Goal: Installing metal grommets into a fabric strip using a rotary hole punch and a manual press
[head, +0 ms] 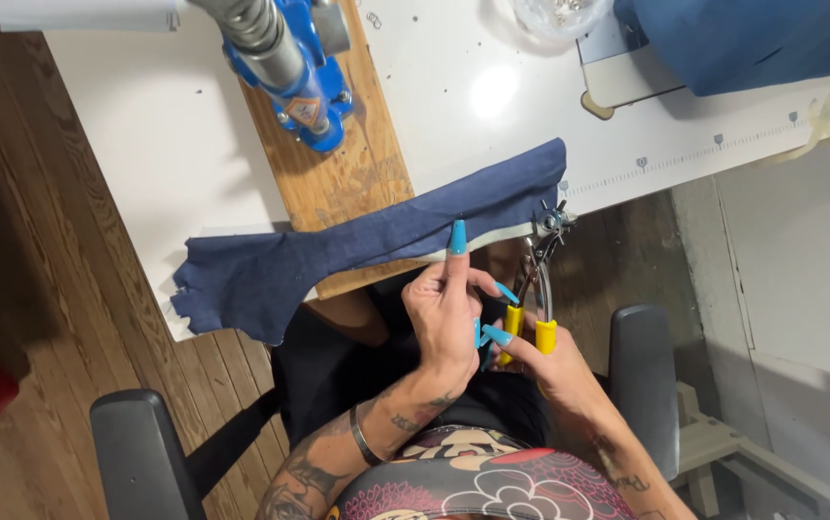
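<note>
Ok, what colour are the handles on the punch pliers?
Yellow. The pliers' handles sit in the right hand, seen clearly from the head view.

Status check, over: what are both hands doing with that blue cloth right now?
Left hand pins denim strip at table edge. Right hand grips yellow-handled punch pliers, head at cloth's end. Nothing blocking.

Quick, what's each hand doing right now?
Left hand: open, forefinger pressing the denim strip at the table edge.
Right hand: closed on the yellow-handled punch pliers.
</note>
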